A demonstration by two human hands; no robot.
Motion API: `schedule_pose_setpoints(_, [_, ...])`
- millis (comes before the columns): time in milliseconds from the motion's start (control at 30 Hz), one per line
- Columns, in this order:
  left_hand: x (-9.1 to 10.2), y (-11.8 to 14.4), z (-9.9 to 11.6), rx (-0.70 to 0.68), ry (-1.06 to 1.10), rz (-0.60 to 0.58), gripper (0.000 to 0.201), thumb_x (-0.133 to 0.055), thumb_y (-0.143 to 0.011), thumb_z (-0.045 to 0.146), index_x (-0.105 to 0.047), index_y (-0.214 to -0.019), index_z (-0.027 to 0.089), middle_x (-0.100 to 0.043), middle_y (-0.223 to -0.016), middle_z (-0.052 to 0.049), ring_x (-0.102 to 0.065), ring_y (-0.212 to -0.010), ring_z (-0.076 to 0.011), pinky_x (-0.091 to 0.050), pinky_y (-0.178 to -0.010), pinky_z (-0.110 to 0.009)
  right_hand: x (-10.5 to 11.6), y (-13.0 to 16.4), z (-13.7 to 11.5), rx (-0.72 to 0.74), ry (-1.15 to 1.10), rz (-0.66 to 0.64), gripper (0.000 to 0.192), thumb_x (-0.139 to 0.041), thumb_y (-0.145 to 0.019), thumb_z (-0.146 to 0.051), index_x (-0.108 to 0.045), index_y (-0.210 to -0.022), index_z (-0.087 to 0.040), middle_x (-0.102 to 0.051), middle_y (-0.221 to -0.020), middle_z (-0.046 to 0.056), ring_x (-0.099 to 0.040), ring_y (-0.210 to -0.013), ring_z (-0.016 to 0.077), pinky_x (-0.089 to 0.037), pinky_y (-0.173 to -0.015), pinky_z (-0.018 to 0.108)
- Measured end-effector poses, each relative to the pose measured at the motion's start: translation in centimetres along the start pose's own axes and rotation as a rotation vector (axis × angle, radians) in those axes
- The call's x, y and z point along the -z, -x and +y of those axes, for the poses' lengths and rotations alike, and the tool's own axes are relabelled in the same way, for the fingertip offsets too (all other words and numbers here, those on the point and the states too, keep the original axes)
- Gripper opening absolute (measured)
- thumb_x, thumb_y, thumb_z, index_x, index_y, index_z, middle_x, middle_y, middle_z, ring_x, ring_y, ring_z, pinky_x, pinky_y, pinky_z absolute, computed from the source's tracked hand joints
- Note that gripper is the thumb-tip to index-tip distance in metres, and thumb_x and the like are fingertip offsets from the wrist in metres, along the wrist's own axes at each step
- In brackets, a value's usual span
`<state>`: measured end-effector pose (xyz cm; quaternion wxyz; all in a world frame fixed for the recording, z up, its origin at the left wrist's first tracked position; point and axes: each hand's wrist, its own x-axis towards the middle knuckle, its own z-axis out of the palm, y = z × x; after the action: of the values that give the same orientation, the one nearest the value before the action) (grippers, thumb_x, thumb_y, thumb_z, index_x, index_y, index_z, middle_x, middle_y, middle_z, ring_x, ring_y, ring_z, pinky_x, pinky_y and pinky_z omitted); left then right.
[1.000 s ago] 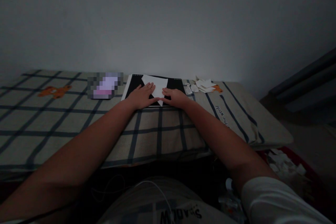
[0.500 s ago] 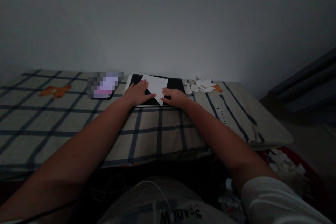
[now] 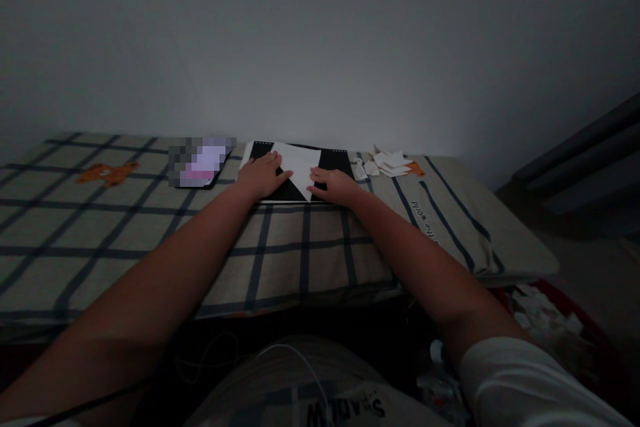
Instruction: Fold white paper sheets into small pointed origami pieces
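Observation:
A sheet of white paper (image 3: 301, 163), with slanting edges that narrow to a point at the near side, lies on a black pad or notebook (image 3: 336, 161) with small white marks along its far edge. My left hand (image 3: 261, 173) rests flat at the paper's left edge, fingers spread and thumb pointing toward the middle. At the right edge, my right hand (image 3: 334, 184) lies with its fingers stretched out, the fingertips touching the paper. Neither hand grips anything. The palms hide parts of the black surface.
Checked cloth (image 3: 225, 227) covers the table against the wall. A tablet or phone with a blurred screen (image 3: 205, 163) lies left. Torn white paper pieces (image 3: 390, 163) sit right of the pad. Below, a red container (image 3: 595, 340) holds paper scraps, near a clear plastic bottle (image 3: 440, 387).
The left thumb has drawn back slightly to the left, off the paper's middle. My right hand and the paper look almost the same; the whole view has shifted very slightly.

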<state>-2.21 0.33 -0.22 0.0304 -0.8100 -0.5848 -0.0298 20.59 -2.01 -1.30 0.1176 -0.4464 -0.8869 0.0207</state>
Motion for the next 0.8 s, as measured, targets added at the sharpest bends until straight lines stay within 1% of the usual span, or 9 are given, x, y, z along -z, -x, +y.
schedule_pose_setpoints(100, [0.21,-0.07,0.05,0.016,-0.008,0.028,0.061,-0.029,-0.104,0.051,-0.046,-0.15,0.015,-0.037,-0.163,-0.012,-0.042,-0.145,-0.0294,-0.038,-0.115,-0.043,0.05,0.03,-0.04,-0.001,-0.01,0.009,0.045,-0.055,-0.098,-0.037,-0.064,-0.135,-0.012,-0.054,-0.148,0.015,-0.05,-0.141,0.0262,-0.042,-0.117,0.042])
schedule_pose_setpoints(200, [0.28,-0.29,-0.05,0.034,0.004,0.055,0.053,-0.031,-0.104,0.047,-0.055,-0.142,0.02,-0.044,-0.159,-0.009,-0.053,-0.135,-0.0295,-0.044,-0.108,-0.042,0.07,0.04,-0.01,0.002,-0.005,0.008,0.046,-0.055,-0.099,-0.037,-0.064,-0.134,-0.01,-0.054,-0.148,0.016,-0.05,-0.141,0.0262,-0.042,-0.117,0.041])
schedule_pose_setpoints(300, [0.38,-0.55,-0.28,0.054,0.027,0.079,0.05,-0.032,-0.103,0.043,-0.06,-0.137,0.02,-0.053,-0.152,-0.008,-0.058,-0.129,-0.0296,-0.048,-0.103,-0.042,0.04,0.01,0.05,0.006,-0.001,0.002,0.046,-0.055,-0.099,-0.036,-0.064,-0.135,-0.009,-0.054,-0.148,0.017,-0.049,-0.141,0.0256,-0.042,-0.117,0.04])
schedule_pose_setpoints(400, [0.62,-0.69,-0.44,0.078,0.012,0.086,0.048,-0.033,-0.102,0.043,-0.063,-0.133,0.023,-0.064,-0.141,-0.007,-0.062,-0.122,-0.0296,-0.051,-0.096,-0.042,-0.03,0.0,0.1,0.005,-0.008,0.013,0.045,-0.056,-0.098,-0.036,-0.064,-0.135,-0.012,-0.054,-0.148,0.015,-0.05,-0.14,0.0258,-0.042,-0.116,0.041])
schedule_pose_setpoints(500, [0.88,-0.68,-0.4,0.087,-0.013,0.082,0.048,-0.033,-0.102,0.044,-0.064,-0.131,0.024,-0.068,-0.135,-0.008,-0.064,-0.118,-0.0298,-0.052,-0.093,-0.041,-0.1,0.02,0.09,-0.002,-0.007,0.024,0.045,-0.057,-0.098,-0.036,-0.065,-0.134,-0.01,-0.055,-0.147,0.016,-0.051,-0.139,0.0263,-0.042,-0.117,0.041])
schedule_pose_setpoints(567, [0.92,-0.6,-0.26,0.077,-0.022,0.067,0.05,-0.032,-0.102,0.046,-0.063,-0.133,0.022,-0.065,-0.139,-0.009,-0.064,-0.12,-0.0313,-0.053,-0.093,-0.042,-0.11,0.06,0.06,-0.002,0.003,0.021,0.045,-0.056,-0.098,-0.036,-0.065,-0.134,-0.01,-0.055,-0.147,0.016,-0.051,-0.14,0.026,-0.041,-0.117,0.04])
schedule_pose_setpoints(633, [0.8,-0.45,-0.05,0.049,-0.029,0.044,0.055,-0.032,-0.101,0.049,-0.059,-0.139,0.018,-0.057,-0.148,-0.012,-0.059,-0.127,-0.0324,-0.05,-0.099,-0.044,-0.1,0.11,0.04,-0.004,0.011,0.015,0.045,-0.055,-0.098,-0.037,-0.065,-0.134,-0.01,-0.054,-0.148,0.016,-0.051,-0.14,0.0261,-0.042,-0.117,0.04])
schedule_pose_setpoints(733, [0.42,-0.08,0.26,0.006,-0.034,0.026,0.065,-0.031,-0.101,0.054,-0.046,-0.15,0.013,-0.039,-0.161,-0.015,-0.041,-0.145,-0.0308,-0.036,-0.115,-0.047,-0.12,0.14,0.07,-0.011,0.007,0.012,0.046,-0.055,-0.098,-0.038,-0.065,-0.134,-0.011,-0.054,-0.148,0.016,-0.051,-0.14,0.027,-0.042,-0.116,0.041])
schedule_pose_setpoints(800, [0.18,0.22,0.45,0.002,-0.041,0.028,0.068,-0.028,-0.102,0.054,-0.04,-0.154,0.012,-0.033,-0.164,-0.016,-0.032,-0.151,-0.0289,-0.026,-0.121,-0.051,-0.15,0.11,0.12,-0.01,0.001,0.012,0.046,-0.055,-0.098,-0.038,-0.065,-0.134,-0.011,-0.054,-0.148,0.016,-0.051,-0.14,0.0271,-0.043,-0.116,0.041])
